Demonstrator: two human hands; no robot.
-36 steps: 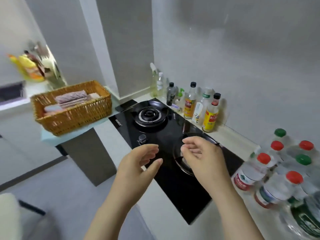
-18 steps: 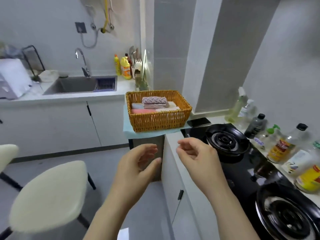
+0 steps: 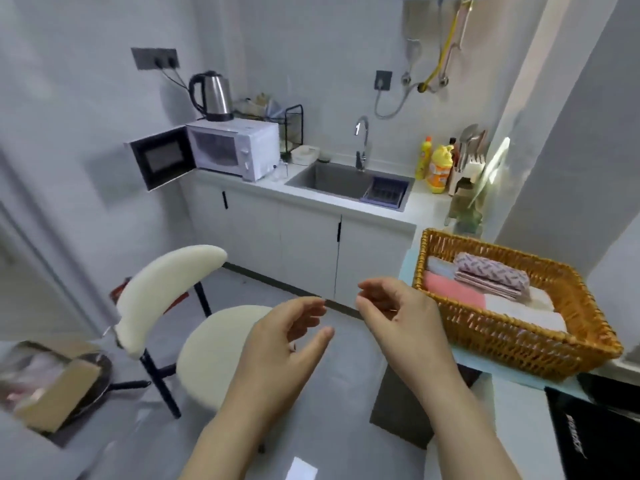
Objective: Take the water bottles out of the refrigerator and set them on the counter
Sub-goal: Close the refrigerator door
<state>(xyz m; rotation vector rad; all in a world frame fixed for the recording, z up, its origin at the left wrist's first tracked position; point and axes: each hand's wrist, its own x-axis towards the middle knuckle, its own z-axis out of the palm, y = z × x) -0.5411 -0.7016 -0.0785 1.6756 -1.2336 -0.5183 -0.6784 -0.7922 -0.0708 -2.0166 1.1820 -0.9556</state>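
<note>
My left hand (image 3: pixel 280 344) and my right hand (image 3: pixel 398 313) float side by side in front of me over the grey floor, fingers loosely curled, both holding nothing. No water bottle and no refrigerator shows in this view. A corner of the black cooktop (image 3: pixel 595 431) on the counter sits at the lower right edge.
A wicker basket (image 3: pixel 485 327) with folded cloths stands at right on a pale blue mat. A cream chair (image 3: pixel 194 306) is at centre left. At the back are the sink (image 3: pixel 346 181), an open microwave (image 3: pixel 228 150) and a kettle (image 3: pixel 211 95). A cardboard box (image 3: pixel 52 393) lies lower left.
The view has swung left, away from the cooktop and the bottles on the counter, toward the sink, microwave and chair. Both hands keep the same empty, loosely curled pose.
</note>
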